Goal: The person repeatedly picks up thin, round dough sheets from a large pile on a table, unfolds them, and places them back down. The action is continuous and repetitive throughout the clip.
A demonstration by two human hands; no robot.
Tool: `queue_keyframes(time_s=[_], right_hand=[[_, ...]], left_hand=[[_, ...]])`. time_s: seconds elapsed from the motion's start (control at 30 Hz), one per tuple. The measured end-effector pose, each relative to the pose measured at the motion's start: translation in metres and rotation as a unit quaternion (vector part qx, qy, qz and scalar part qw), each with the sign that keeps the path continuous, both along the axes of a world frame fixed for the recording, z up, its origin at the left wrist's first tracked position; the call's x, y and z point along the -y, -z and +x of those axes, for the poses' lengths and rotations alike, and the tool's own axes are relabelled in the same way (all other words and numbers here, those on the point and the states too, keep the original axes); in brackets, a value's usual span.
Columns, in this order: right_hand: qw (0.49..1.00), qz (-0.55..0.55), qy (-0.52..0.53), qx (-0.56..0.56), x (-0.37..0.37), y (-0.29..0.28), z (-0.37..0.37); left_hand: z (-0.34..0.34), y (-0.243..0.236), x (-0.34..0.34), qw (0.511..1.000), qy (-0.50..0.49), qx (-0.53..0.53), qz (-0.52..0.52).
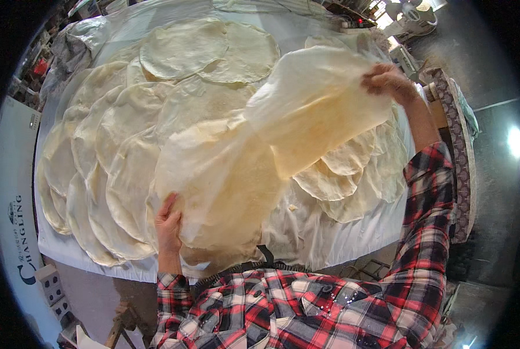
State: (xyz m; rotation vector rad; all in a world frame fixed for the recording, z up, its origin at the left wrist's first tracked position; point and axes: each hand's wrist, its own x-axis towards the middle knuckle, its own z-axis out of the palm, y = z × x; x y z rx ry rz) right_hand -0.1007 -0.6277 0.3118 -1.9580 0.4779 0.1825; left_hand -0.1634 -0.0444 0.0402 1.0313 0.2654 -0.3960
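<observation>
Two broad, thin, translucent cream sheets (318, 107), overlapping near the middle, stretch diagonally between my hands. My left hand (169, 218) is closed on the lower sheet's left edge, near the table's front. My right hand (388, 81), raised at upper right, grips the far corner of the upper sheet. Under and around them lie several round, wrinkled pale dough sheets (123, 189), overlapping in rows on the left and stacked on the right below the held sheet (335, 180). More round sheets (181, 49) lie at the back.
A white cloth (73, 247) covers the table. A white printed panel (18, 145) stands at the left, with a power strip (53, 291) below. A patterned padded edge (460, 209) runs along the right, beside a grey floor (492, 174). Assorted equipment (408, 17) sits at the back right.
</observation>
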Motion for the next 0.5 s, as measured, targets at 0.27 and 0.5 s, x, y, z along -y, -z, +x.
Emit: queue_keyframes(time_s=[0.27, 0.5], right_hand=[[0.932, -0.343, 0.004, 0.120, 0.095, -0.066, 0.042], [0.744, -0.616, -0.036, 0.257, 0.126, 0.070, 0.062]], left_hand=[[-0.002, 0.009, -0.014, 0.990, -0.020, -0.049, 0.131], [-0.010, 0.007, -0.008, 0.996, -0.014, -0.046, 0.080]])
